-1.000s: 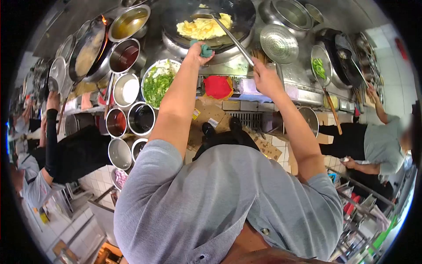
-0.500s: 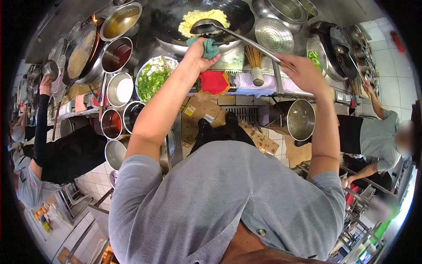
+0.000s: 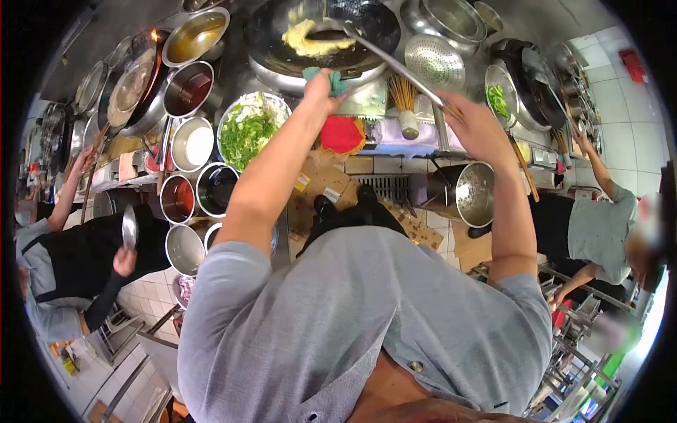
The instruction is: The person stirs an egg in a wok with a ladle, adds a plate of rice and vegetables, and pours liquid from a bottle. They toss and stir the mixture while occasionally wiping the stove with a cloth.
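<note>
My left hand is closed around a folded green cloth at the near rim of a large black wok. Whatever part of the wok lies under the cloth is hidden. Yellow scrambled egg lies in the wok, some of it blurred by motion. The wooden-ended handle of a long metal ladle is gripped in my right hand. Its bowl is smeared by motion and touches or hangs just over the egg.
To the left stand a bowl of chopped greens and several metal pots. A perforated strainer, bamboo brush and red cloth lie right of centre. Co-workers stand on both sides, one with a hand holding a utensil.
The egg has shifted and bunched up within the wok, and the ladle has swept across it. On the left, the co-worker's dark-sleeved arm has dropped from the stove.
</note>
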### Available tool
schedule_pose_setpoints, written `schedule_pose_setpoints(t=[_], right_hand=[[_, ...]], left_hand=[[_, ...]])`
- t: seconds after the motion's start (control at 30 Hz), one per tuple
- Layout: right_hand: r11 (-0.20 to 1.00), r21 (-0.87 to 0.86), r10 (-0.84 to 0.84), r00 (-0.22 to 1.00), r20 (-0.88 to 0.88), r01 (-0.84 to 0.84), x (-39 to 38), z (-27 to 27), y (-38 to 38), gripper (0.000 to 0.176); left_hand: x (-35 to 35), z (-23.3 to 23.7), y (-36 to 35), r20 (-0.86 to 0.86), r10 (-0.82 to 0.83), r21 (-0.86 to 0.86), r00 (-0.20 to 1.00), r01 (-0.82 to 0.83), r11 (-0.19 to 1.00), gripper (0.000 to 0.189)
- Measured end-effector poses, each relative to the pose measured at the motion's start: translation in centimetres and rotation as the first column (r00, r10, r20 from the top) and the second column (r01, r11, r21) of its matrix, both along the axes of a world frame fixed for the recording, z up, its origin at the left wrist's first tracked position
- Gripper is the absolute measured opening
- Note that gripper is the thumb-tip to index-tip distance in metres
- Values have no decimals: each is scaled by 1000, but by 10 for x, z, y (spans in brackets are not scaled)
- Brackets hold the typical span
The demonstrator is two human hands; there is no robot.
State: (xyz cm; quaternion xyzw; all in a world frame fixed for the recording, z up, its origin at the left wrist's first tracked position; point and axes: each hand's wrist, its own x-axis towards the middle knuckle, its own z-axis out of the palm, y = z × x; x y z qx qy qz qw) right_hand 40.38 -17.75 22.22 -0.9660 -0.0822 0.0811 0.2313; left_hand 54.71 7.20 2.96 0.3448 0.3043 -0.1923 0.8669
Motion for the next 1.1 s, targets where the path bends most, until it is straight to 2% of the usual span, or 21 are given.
schedule_pose_setpoints(t=[0.13, 0.2, 0.27, 0.3, 0.33, 0.37, 0.4, 0.47, 0.53, 0.6, 0.63, 0.67, 0.73, 0.77, 0.8, 0.83, 0.87, 0.93, 1.0, 1.07, 1.1], right_hand=[[999, -38, 36, 999, 16, -36, -2, -18, -29, 46], [999, -54, 4, 996, 90, 1, 32, -59, -40, 46], [956, 209, -191, 978, -84, 205, 59, -95, -34, 45], [938, 281, -216, 976, 11, 204, 71, -122, -27, 46], [916, 350, -246, 964, 97, 198, 80, -152, -17, 46], [886, 387, -303, 951, 69, 254, 96, -184, 2, 45], [850, 423, -360, 932, 32, 313, 104, -207, 25, 44], [555, 662, -253, 860, -443, 504, 93, -160, 68, 41], [449, 727, -191, 851, -490, 519, 100, -157, 66, 42], [780, 551, -118, 934, -336, 297, 94, -128, 53, 42], [849, 516, -53, 990, -127, 112, 90, -143, 44, 44], [848, 522, -34, 991, -132, 98, 89, -151, 26, 44], [712, 626, 8, 887, -462, 319, 72, -120, 6, 46], [713, 627, 19, 885, -465, 314, 83, -124, -3, 46], [727, 617, 47, 875, -481, 300, 99, -132, -11, 46], [741, 607, 72, 866, -495, 286, 112, -139, -17, 46], [742, 608, 73, 866, -494, 284, 119, -150, -3, 46], [962, 272, -9, 996, 88, -15, 119, -172, 37, 45], [952, 304, 32, 999, 40, -43, 110, -173, 28, 46], [939, 338, 63, 998, -5, -58, 97, -154, 7, 46], [930, 365, 53, 973, -224, 34, 92, -125, -18, 48]], left_hand=[[23, -19, 3, 35, 21, 93, 999, -25, 995, 19], [4, -21, 10, 41, 70, -19, 997, -70, 997, 28], [-17, -36, 25, 134, -340, -80, 931, 352, 933, 49], [-33, -32, 21, 139, -330, -77, 934, 342, 936, 49], [-54, -30, 11, 109, -517, 435, 849, 427, 793, 62], [-65, -28, 5, -27, -651, 821, 759, 388, 419, 76], [-69, -41, 1, -36, -644, 820, 764, 391, 418, 76], [-79, -84, -9, -455, -707, 890, 542, 244, -386, 81], [-86, -83, -9, -541, -695, 841, 475, 305, -446, 97], [-92, -59, -15, -571, -692, 820, 442, 256, -512, 90], [-100, -46, -14, -579, -681, 814, 449, 273, -513, 90], [-107, -32, -12, -480, -700, 865, 529, 156, -476, 83], [-114, -41, -5, -374, -704, 895, 604, 36, -445, 77], [-121, -68, 9, -131, -724, 988, 677, 147, -41, 71], [-127, -84, 22, 95, -639, 904, 763, 202, 376, 66], [-141, -80, 31, 156, -411, 661, 898, 214, 719, 61], [-158, -76, 42, 109, -157, 318, 982, 115, 941, 56], [-178, -104, 64, -14, 386, -29, 922, -386, 922, 44], [-182, -87, 71, -152, 672, -28, 725, -683, 730, 36], [-181, -103, 88, -51, 660, -97, 749, -662, 744, 36], [-178, -124, 101, -54, 651, -123, 757, -652, 748, 33]])
